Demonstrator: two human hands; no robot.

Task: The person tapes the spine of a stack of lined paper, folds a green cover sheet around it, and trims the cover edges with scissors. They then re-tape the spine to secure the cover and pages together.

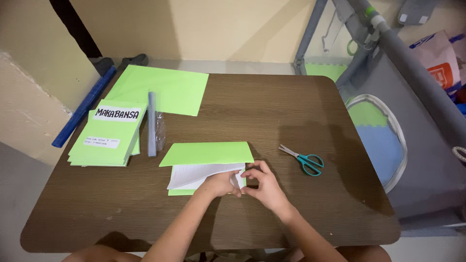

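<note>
A notebook (194,175) with lined white pages lies near the table's front edge, wrapped in a light green paper sheet (208,153) that folds over its top. My left hand (221,185) presses on the lower right part of the pages and pinches the paper corner. My right hand (262,187) meets it at the same corner, fingers curled on the green and white edge. Teal-handled scissors (303,159) lie on the table just right of my hands.
A stack of green-covered notebooks (108,135) with white labels sits at the left of the brown table (272,111). Beside it lies a grey strip (152,124) and a clear plastic bag. A large green sheet (162,90) is at the back. A grey playpen (403,97) stands right.
</note>
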